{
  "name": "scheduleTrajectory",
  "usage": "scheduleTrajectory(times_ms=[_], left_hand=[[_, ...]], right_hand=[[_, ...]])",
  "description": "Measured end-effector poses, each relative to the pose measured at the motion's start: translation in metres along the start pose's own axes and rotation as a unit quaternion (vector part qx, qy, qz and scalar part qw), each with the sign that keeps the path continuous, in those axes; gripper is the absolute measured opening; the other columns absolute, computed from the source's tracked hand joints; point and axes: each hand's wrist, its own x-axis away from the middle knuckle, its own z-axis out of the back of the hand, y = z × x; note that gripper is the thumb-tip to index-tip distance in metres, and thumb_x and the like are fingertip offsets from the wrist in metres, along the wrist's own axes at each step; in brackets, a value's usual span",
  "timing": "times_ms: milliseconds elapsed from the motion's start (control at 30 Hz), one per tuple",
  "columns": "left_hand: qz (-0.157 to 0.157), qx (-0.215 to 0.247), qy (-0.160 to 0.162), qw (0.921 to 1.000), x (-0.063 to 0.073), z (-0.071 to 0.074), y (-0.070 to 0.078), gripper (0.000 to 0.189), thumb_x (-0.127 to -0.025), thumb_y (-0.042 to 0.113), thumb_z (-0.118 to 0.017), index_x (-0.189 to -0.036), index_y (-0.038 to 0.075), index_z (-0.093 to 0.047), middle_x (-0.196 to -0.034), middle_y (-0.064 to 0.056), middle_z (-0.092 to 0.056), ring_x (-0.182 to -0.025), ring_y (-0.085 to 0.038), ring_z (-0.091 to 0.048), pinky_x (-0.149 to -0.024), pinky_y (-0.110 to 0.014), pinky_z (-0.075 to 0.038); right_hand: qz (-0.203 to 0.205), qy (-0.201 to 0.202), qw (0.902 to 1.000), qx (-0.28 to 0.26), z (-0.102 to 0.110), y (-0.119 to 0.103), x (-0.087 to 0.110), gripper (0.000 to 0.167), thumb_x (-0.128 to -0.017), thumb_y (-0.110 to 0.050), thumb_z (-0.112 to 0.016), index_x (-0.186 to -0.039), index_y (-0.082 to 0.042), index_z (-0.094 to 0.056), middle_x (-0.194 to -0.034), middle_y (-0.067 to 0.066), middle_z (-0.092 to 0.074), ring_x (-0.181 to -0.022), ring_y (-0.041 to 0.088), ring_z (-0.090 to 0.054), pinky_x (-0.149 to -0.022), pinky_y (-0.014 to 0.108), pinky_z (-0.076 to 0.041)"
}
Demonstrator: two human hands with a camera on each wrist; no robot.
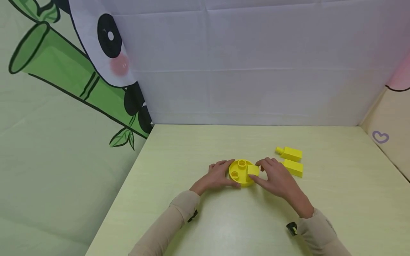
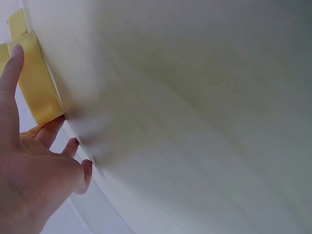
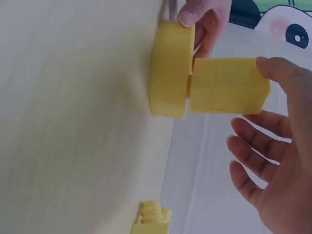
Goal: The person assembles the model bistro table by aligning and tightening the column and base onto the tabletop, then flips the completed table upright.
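Observation:
A round yellow base [image 1: 242, 173] with a raised rim and ring-shaped sockets lies on the table. My left hand [image 1: 219, 175] holds it from the left, thumb at the near side and fingers at the far side. One rectangular yellow block [image 3: 226, 85] stands upright on the base's right part, a narrow gap showing between them in the right wrist view. The thumb and forefinger of my right hand [image 1: 278, 179] pinch this block near its top, and the other fingers spread loosely below. In the left wrist view, my thumb lies against the base's side wall [image 2: 39, 83].
To the right of the base lie two more yellow blocks on the pale table [image 1: 179, 160]. The farther block [image 1: 292, 154] has a knobbed peg on its left end; the nearer block [image 1: 294, 168] is partly behind my right hand. A white wall panel [image 1: 256, 71] rises at the back.

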Motion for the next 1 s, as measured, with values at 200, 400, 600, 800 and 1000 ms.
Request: scheduleTrajectory(times_ms=[200, 400, 600, 800, 1000], left_hand=[[-0.001, -0.01, 0.0, 0.9999, 0.0, -0.001, -0.001, 0.101, -0.084, 0.059, -0.079, -0.162, 0.014, -0.034, -0.16, -0.005, -0.044, -0.149, -0.031, -0.03, -0.117, -0.053, -0.019], [0.0, -0.014, 0.0, 0.9999, -0.001, -0.003, -0.003, 0.102, -0.083, 0.06, -0.079, -0.163, 0.016, -0.034, -0.161, -0.005, -0.042, -0.149, -0.03, -0.03, -0.117, -0.053, -0.019], [0.001, -0.014, 0.0, 0.9999, -0.001, -0.003, -0.002, 0.102, -0.083, 0.061, -0.079, -0.163, 0.015, -0.034, -0.161, -0.004, -0.043, -0.149, -0.03, -0.03, -0.116, -0.052, -0.02], [0.002, -0.012, 0.002, 0.9999, -0.001, -0.002, -0.001, 0.103, -0.083, 0.061, -0.08, -0.163, 0.015, -0.033, -0.161, -0.005, -0.042, -0.149, -0.03, -0.029, -0.118, -0.052, -0.018], [0.001, -0.013, -0.001, 0.9999, -0.001, -0.001, 0.0, 0.102, -0.083, 0.061, -0.079, -0.163, 0.016, -0.033, -0.162, -0.005, -0.041, -0.15, -0.03, -0.029, -0.118, -0.052, -0.017]], right_hand=[[-0.002, 0.023, 0.9997, 0.004, -0.008, -0.003, 0.001, 0.046, -0.089, -0.041, -0.081, -0.111, -0.003, -0.068, -0.088, 0.007, -0.062, -0.081, 0.022, -0.053, -0.071, 0.04, -0.046], [0.017, 0.044, 0.9989, 0.005, -0.004, -0.002, 0.005, 0.035, -0.088, -0.034, -0.083, -0.102, -0.004, -0.072, -0.084, 0.004, -0.059, -0.079, 0.021, -0.051, -0.069, 0.039, -0.045], [0.017, 0.053, 0.9984, 0.012, -0.008, 0.0, 0.002, 0.045, -0.084, -0.043, -0.084, -0.102, -0.004, -0.07, -0.081, 0.001, -0.056, -0.077, 0.02, -0.049, -0.068, 0.038, -0.042], [0.053, 0.007, 0.9977, -0.041, -0.004, 0.004, -0.002, 0.052, -0.091, -0.03, -0.079, -0.133, -0.002, -0.066, -0.102, 0.006, -0.061, -0.093, 0.025, -0.053, -0.078, 0.045, -0.049], [0.037, -0.021, 0.9975, -0.057, -0.004, 0.008, -0.004, 0.043, -0.091, -0.027, -0.081, -0.125, -0.003, -0.069, -0.104, 0.009, -0.06, -0.094, 0.025, -0.056, -0.078, 0.043, -0.051]])
